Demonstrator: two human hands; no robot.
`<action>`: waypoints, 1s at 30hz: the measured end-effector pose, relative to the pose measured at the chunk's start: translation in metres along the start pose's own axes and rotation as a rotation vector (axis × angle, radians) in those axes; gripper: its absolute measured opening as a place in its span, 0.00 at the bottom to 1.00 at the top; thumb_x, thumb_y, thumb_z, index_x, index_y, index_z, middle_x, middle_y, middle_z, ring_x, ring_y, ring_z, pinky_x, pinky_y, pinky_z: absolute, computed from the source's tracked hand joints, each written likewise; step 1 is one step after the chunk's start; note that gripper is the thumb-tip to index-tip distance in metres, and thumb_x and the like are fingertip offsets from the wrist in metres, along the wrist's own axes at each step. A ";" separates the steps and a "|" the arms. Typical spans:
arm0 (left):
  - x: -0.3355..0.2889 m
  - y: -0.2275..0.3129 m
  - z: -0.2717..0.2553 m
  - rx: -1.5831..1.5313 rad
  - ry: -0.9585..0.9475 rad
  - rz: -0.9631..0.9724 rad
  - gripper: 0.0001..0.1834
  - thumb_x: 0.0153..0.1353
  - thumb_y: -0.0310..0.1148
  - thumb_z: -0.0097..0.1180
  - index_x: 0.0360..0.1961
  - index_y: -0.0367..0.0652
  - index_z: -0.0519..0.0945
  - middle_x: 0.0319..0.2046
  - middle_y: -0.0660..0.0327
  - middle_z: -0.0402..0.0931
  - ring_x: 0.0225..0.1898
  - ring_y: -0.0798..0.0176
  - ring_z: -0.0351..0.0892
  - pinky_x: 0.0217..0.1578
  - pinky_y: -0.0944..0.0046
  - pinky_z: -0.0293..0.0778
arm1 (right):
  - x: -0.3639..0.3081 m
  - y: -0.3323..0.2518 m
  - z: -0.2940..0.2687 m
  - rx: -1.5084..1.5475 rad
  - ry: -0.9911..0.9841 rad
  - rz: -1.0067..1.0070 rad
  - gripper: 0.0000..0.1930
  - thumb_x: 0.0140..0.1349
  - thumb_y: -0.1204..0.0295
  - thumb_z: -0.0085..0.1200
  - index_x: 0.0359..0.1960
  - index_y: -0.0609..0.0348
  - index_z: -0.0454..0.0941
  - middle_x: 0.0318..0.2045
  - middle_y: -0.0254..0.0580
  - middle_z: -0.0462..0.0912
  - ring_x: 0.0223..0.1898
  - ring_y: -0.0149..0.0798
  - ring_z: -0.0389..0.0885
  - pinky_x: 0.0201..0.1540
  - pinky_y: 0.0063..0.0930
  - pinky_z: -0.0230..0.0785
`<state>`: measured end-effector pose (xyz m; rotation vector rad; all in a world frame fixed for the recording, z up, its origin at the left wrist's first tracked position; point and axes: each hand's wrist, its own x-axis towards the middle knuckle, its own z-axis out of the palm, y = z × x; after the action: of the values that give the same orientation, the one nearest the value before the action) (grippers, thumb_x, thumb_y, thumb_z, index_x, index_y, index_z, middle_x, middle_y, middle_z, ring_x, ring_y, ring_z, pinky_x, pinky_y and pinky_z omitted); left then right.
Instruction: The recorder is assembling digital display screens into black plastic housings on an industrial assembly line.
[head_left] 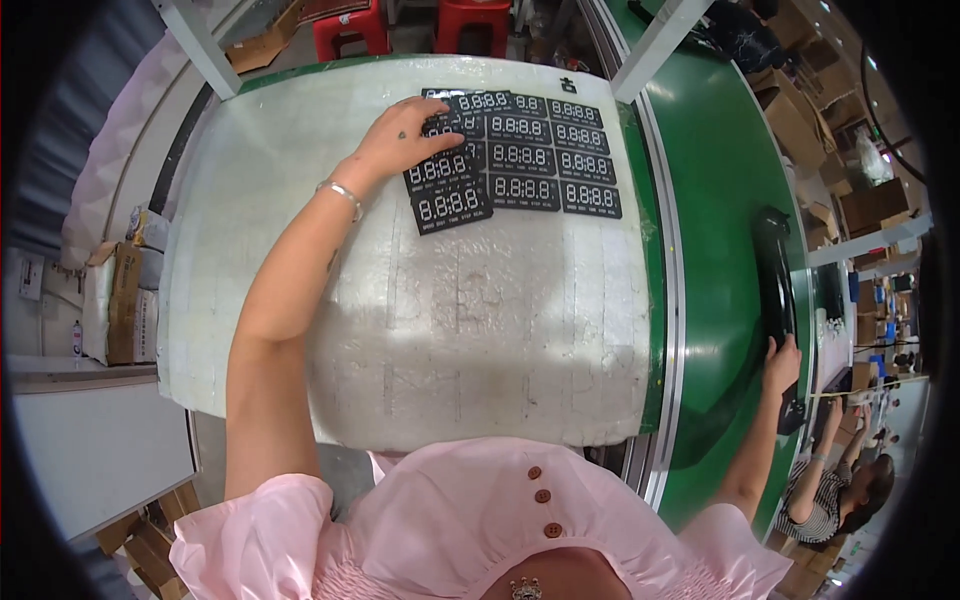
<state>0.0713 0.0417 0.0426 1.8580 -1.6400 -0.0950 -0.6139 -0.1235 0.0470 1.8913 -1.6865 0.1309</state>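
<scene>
Several flat black display panels (524, 192) with white digit segments lie in rows on the wrapped white work surface (480, 330). My left hand (400, 140) rests on the far-left panels, its fingers spread and partly covering them. The near-left panel (450, 205) sits slightly askew. Out to the right, my right hand (782, 368) closes on the edge of a long, glossy black part (776, 275) lying on the green conveyor belt (715, 330). My palm and some fingers there are partly hidden, and the part's exact kind cannot be told.
A metal rail (672, 330) runs between the work surface and the belt. White posts (200, 45) stand at the far corners. Red stools (350, 32) are beyond the far edge. Cardboard boxes (125, 300) stand at left. Another person (840, 495) sits at far right.
</scene>
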 end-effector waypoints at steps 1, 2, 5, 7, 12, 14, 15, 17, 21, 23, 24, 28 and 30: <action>0.013 -0.006 0.003 0.018 -0.044 -0.030 0.31 0.51 0.51 0.62 0.48 0.37 0.77 0.51 0.51 0.74 0.58 0.49 0.68 0.57 0.56 0.66 | 0.006 -0.020 0.002 0.056 0.058 0.033 0.18 0.56 0.62 0.59 0.47 0.56 0.74 0.43 0.48 0.78 0.48 0.50 0.75 0.46 0.42 0.69; 0.026 -0.008 0.012 0.034 -0.093 -0.052 0.35 0.51 0.55 0.61 0.52 0.37 0.76 0.54 0.50 0.73 0.61 0.47 0.65 0.59 0.56 0.64 | 0.017 -0.044 -0.004 0.085 0.148 0.012 0.19 0.56 0.63 0.59 0.48 0.57 0.74 0.44 0.48 0.78 0.48 0.50 0.74 0.49 0.42 0.67; 0.051 -0.010 0.037 0.163 -0.068 -0.057 0.44 0.50 0.62 0.58 0.59 0.38 0.70 0.60 0.49 0.67 0.66 0.44 0.57 0.63 0.53 0.57 | 0.060 -0.138 -0.033 0.482 0.230 -0.221 0.21 0.57 0.65 0.58 0.51 0.60 0.73 0.46 0.49 0.78 0.50 0.51 0.73 0.54 0.41 0.64; 0.060 -0.025 0.048 0.227 -0.133 -0.073 0.49 0.50 0.69 0.53 0.63 0.41 0.65 0.66 0.51 0.58 0.69 0.44 0.49 0.66 0.47 0.49 | 0.076 -0.236 -0.069 0.797 0.140 -0.339 0.19 0.57 0.67 0.58 0.49 0.60 0.75 0.47 0.49 0.78 0.50 0.50 0.74 0.56 0.38 0.63; 0.059 -0.021 0.084 0.270 -0.054 -0.143 0.45 0.50 0.68 0.53 0.61 0.48 0.69 0.67 0.54 0.56 0.69 0.50 0.50 0.66 0.43 0.44 | 0.097 -0.419 -0.130 1.243 0.049 -0.743 0.23 0.56 0.63 0.59 0.50 0.63 0.75 0.48 0.54 0.77 0.54 0.53 0.72 0.58 0.39 0.62; 0.061 -0.013 0.085 0.247 -0.017 -0.117 0.43 0.49 0.67 0.54 0.60 0.48 0.71 0.66 0.55 0.59 0.69 0.51 0.52 0.66 0.44 0.45 | 0.114 -0.475 -0.115 1.144 0.141 -0.716 0.26 0.55 0.59 0.59 0.53 0.60 0.73 0.51 0.50 0.76 0.57 0.52 0.69 0.60 0.38 0.60; 0.059 -0.016 0.084 0.223 0.011 -0.115 0.42 0.49 0.65 0.56 0.58 0.48 0.73 0.64 0.56 0.62 0.68 0.51 0.54 0.66 0.44 0.46 | 0.110 -0.499 -0.104 1.151 0.141 -0.714 0.26 0.55 0.59 0.59 0.53 0.60 0.73 0.51 0.50 0.76 0.57 0.52 0.69 0.60 0.38 0.60; 0.059 -0.015 0.088 0.195 0.039 -0.108 0.40 0.48 0.63 0.59 0.56 0.48 0.75 0.62 0.57 0.65 0.67 0.52 0.55 0.65 0.45 0.47 | 0.111 -0.528 -0.084 1.053 0.202 -0.673 0.25 0.55 0.58 0.59 0.51 0.59 0.75 0.52 0.46 0.76 0.58 0.48 0.68 0.59 0.37 0.59; 0.054 -0.020 0.086 0.183 0.088 -0.137 0.35 0.44 0.56 0.66 0.51 0.46 0.78 0.57 0.56 0.71 0.64 0.50 0.61 0.63 0.46 0.51 | 0.113 -0.535 -0.090 1.198 0.035 -0.693 0.24 0.53 0.57 0.60 0.48 0.58 0.77 0.51 0.42 0.76 0.58 0.45 0.68 0.60 0.39 0.57; 0.059 -0.020 0.085 0.137 0.145 -0.082 0.34 0.43 0.52 0.68 0.49 0.44 0.78 0.51 0.57 0.76 0.61 0.50 0.65 0.61 0.48 0.55 | 0.110 -0.536 -0.089 1.204 0.084 -0.675 0.24 0.53 0.57 0.60 0.48 0.58 0.77 0.50 0.42 0.77 0.57 0.45 0.68 0.59 0.40 0.57; 0.060 -0.014 0.083 0.151 0.157 -0.062 0.35 0.41 0.49 0.70 0.50 0.42 0.76 0.46 0.57 0.79 0.57 0.50 0.69 0.58 0.51 0.59 | 0.110 -0.536 -0.086 1.149 0.151 -0.650 0.24 0.53 0.58 0.61 0.48 0.58 0.77 0.50 0.42 0.77 0.56 0.45 0.69 0.59 0.40 0.58; 0.064 -0.012 0.081 0.008 0.220 -0.060 0.41 0.37 0.43 0.73 0.54 0.42 0.72 0.43 0.53 0.79 0.51 0.52 0.74 0.55 0.55 0.63 | 0.115 -0.535 -0.083 1.126 0.181 -0.677 0.22 0.52 0.59 0.61 0.46 0.57 0.79 0.48 0.40 0.78 0.54 0.45 0.70 0.58 0.39 0.58; 0.065 -0.011 0.079 0.000 0.206 -0.069 0.40 0.37 0.43 0.73 0.54 0.42 0.72 0.43 0.53 0.79 0.50 0.51 0.74 0.55 0.55 0.64 | 0.115 -0.531 -0.093 1.146 0.145 -0.673 0.21 0.52 0.59 0.62 0.45 0.57 0.80 0.48 0.39 0.78 0.53 0.44 0.71 0.56 0.38 0.60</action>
<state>0.0587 -0.0501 -0.0016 1.8579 -1.4358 0.0648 -0.0686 -0.1700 -0.0171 3.0322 -0.7647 1.0996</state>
